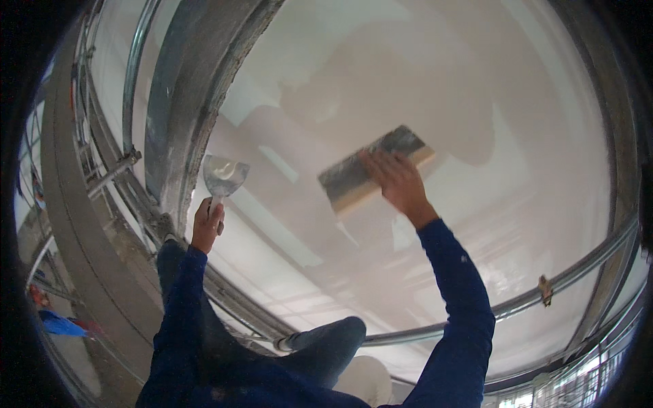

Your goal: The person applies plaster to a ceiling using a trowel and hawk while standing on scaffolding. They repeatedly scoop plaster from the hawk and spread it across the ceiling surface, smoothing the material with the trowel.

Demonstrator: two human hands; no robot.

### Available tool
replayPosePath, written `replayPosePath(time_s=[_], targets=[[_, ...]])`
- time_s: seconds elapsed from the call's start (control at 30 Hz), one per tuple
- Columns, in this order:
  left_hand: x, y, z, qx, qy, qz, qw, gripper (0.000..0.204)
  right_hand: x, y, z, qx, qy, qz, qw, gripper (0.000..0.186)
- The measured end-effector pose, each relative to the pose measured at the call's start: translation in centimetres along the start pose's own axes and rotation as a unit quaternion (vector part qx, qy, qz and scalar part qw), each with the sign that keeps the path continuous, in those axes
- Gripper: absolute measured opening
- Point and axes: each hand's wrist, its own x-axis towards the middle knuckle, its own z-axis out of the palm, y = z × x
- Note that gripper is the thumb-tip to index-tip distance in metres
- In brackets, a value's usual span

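My right hand (pixel 398 180) grips a wide skimming blade (pixel 350 178) with a dark metal face and a pale wooden-looking edge. The blade lies against a smooth whitish wall (pixel 422 75) that carries patches of damp, greyer plaster. On the left, my left hand (pixel 207 223) is wrapped round the handle of a putty knife (pixel 226 178). A dab of white filler sits on the knife's flared blade. This knife is held up beside a rough concrete column edge (pixel 204 102), its blade pointing away from me.
Metal scaffold tubes (pixel 544 284) cross in front of my legs, with a rusty clamp (pixel 545 291) on the right. More tubes and a scaffold coupling (pixel 132 158) stand at the left. A pale rounded bucket-like object (pixel 366 381) is below my knee. Blue sheeting (pixel 61 324) lies far lower left.
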Motion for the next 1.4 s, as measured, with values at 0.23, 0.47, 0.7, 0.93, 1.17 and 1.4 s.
replayPosePath(time_s=[0.23, 0.47, 0.7, 0.93, 1.17, 1.4], targets=[[1.7, -4.9, -2.4, -0.025, 0.010, -0.053, 0.998, 0.030, 19.4, 6.7, 6.1, -0.193, 0.066, -0.049, 0.978, 0.050], [2.1, -3.7, -1.4, -0.072, 0.030, -0.128, 0.989, 0.029, 35.4, 2.8, 12.6, -0.179, 0.179, -0.130, 0.959, 0.034], [2.4, -1.8, -2.7, -0.077, -0.009, -0.127, 0.989, 0.033, 43.3, 0.9, 17.2, -0.246, 0.130, -0.111, 0.954, 0.036], [2.5, -1.8, -2.6, -0.060, 0.001, -0.152, 0.986, 0.035, 40.8, 2.1, 18.0, -0.233, 0.064, -0.109, 0.964, 0.041], [2.1, -2.9, -2.2, -0.055, 0.019, -0.147, 0.987, 0.035, 30.6, 2.6, 16.3, -0.235, 0.017, -0.100, 0.967, 0.043], [2.4, -4.4, -2.0, -0.027, 0.025, -0.134, 0.990, 0.033, 19.2, 3.4, 15.2, -0.200, -0.036, -0.062, 0.977, 0.044]])
